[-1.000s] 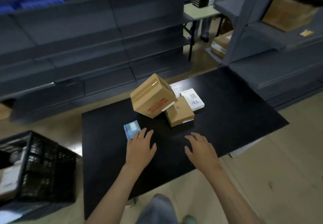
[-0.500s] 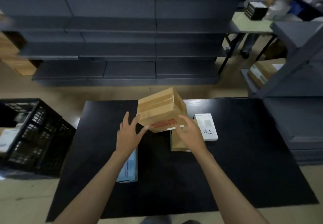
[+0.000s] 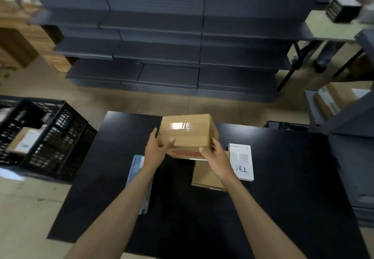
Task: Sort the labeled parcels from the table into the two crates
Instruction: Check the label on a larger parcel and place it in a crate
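I see the left hand [image 3: 156, 152] and right hand [image 3: 217, 155] gripping the taped cardboard box [image 3: 188, 135] between them, flat brown parcel [image 3: 205, 179] under the right wrist, white parcel [image 3: 241, 162] just right of it, blue packet [image 3: 137, 166] beside the left wrist, black crate [image 3: 50, 137] well left.

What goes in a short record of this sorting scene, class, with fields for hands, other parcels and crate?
Left hand: grips the large cardboard box on its left side
Right hand: grips the same box's right side
Other parcels on black table: flat brown box, white box, blue parcel
Crate: black crate on floor, left of table
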`<state>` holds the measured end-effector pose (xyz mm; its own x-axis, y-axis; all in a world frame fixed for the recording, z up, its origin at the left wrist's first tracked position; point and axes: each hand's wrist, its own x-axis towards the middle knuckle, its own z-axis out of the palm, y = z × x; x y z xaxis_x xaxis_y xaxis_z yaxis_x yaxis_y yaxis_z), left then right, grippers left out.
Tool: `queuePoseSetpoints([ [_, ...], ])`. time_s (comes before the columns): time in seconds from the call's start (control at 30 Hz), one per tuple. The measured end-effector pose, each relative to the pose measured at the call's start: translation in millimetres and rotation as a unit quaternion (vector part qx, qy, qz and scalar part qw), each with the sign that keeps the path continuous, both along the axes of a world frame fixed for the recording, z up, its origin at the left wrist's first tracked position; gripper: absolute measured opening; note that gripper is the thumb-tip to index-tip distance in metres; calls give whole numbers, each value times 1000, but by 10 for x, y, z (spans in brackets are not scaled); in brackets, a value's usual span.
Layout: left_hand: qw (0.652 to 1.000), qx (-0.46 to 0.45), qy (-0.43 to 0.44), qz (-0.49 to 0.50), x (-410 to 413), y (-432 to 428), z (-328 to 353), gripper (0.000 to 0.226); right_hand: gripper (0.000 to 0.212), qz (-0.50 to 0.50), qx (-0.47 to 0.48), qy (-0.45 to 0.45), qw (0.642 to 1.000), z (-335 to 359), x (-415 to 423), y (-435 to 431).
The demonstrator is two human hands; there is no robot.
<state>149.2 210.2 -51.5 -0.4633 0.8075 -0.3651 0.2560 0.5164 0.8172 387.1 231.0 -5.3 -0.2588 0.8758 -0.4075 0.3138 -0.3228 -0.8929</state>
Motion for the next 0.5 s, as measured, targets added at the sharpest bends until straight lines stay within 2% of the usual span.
queuePoseSetpoints([
  [0.07,1000,22,11,8,193,-154,88,102,60,-39,-24,2,999,-18,165,-44],
  [0.2,997,71,22,2,615,-612,183,98,43,-99,-29,16,995,-32,591,-207],
  [0.27,996,83,20,3,795,-829,113,95,44,-121,-48,27,991,-76,798,-293],
  [0.4,997,74,5,-11,1066,-1172,-3,86,40,-151,-118,47,980,-192,1046,-377],
  [0.5,998,62,-19,-9,1131,-1318,3,88,42,-149,-164,44,974,-210,1150,-431],
])
